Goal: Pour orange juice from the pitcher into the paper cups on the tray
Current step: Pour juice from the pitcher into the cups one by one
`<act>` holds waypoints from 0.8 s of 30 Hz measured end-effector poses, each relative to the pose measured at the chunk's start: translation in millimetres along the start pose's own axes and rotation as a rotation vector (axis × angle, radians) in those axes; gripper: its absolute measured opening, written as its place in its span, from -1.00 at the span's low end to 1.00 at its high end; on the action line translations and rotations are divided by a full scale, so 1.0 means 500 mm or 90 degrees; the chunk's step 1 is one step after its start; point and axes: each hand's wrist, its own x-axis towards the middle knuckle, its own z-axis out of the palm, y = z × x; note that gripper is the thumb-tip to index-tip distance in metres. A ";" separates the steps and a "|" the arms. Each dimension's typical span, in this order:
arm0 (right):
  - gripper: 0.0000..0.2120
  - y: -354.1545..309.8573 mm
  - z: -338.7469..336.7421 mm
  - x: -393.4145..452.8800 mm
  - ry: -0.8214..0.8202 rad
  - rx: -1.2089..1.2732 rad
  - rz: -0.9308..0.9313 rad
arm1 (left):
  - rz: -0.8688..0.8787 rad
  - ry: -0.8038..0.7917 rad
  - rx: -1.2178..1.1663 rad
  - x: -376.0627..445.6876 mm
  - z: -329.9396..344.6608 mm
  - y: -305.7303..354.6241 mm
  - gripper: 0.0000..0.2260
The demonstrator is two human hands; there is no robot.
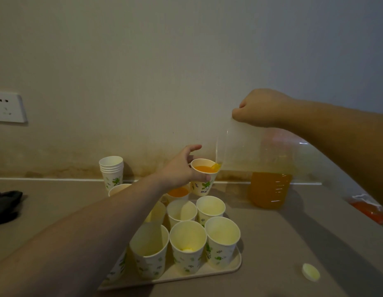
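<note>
My left hand (pixel 179 170) grips a paper cup (pixel 202 185) with a green leaf print, lifted above the tray and nearly full of orange juice. My right hand (pixel 261 108) holds a clear pitcher (pixel 250 151) tipped to the left, its spout at the cup's rim with a little juice running in. A beige tray (pixel 229 267) holds several paper cups; one cup (pixel 178 192) behind my left hand holds juice, while the cup (pixel 188 243) in the front row has only a drop at the bottom. My left forearm hides the tray's left cups.
A stack of spare cups (pixel 111 171) stands at the back left near the wall. A juice bottle (pixel 270 189) stands behind the tray on the right, a white cap (pixel 311 272) lies at the front right, an orange packet (pixel 370 209) at the right edge, a dark cloth (pixel 5 205) at the left.
</note>
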 end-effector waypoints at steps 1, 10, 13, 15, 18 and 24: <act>-0.57 0.001 0.000 0.000 -0.002 0.002 0.000 | -0.001 0.002 0.002 0.000 0.000 0.000 -0.11; -0.69 0.011 0.005 -0.004 -0.003 0.032 0.016 | 0.000 0.005 -0.001 -0.001 0.002 0.004 -0.11; -0.66 0.023 0.010 -0.007 -0.002 0.085 0.056 | 0.000 0.005 -0.013 0.001 0.003 0.003 -0.12; -0.64 0.029 0.014 -0.012 -0.001 0.111 0.089 | 0.000 0.004 -0.015 0.002 0.003 0.003 -0.12; -0.66 0.043 0.022 -0.022 0.005 0.200 0.157 | 0.000 0.006 -0.007 0.005 0.004 0.003 -0.12; -0.74 0.061 0.057 -0.053 0.014 0.388 0.248 | -0.010 0.002 0.006 0.009 0.007 0.008 -0.14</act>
